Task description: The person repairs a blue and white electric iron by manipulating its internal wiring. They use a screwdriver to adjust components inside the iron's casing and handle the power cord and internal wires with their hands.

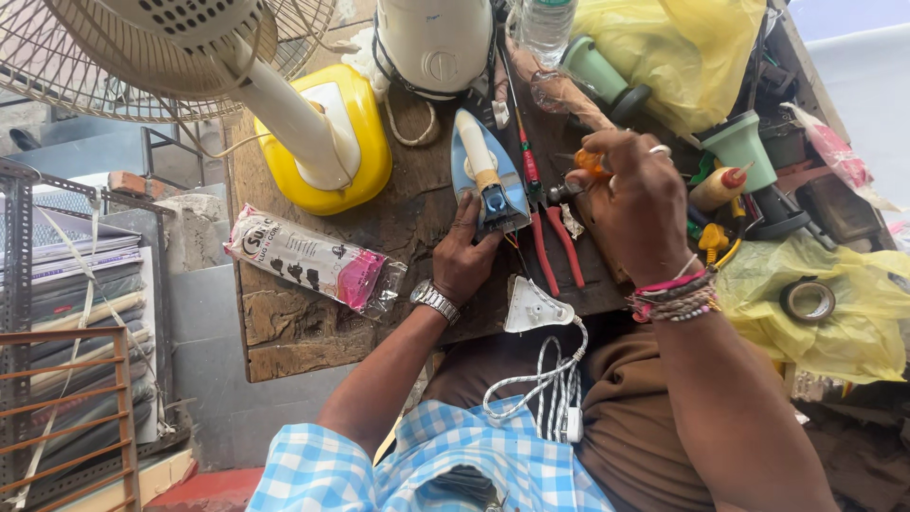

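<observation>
Left hand steadies one iron | right hand grips one screwdriver

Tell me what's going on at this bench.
A person sits at a cluttered wooden workbench. Their left hand steadies a blue electric iron at its rear end, while the right hand grips an orange-handled tool beside it. The iron's white back cover, with its braided cord, lies detached at the bench edge. Red-handled pliers rest between the hands.

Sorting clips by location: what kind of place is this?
Likely a small appliance repair stall: an opened blue iron on a worn wooden bench, red pliers, and a table fan.
</observation>
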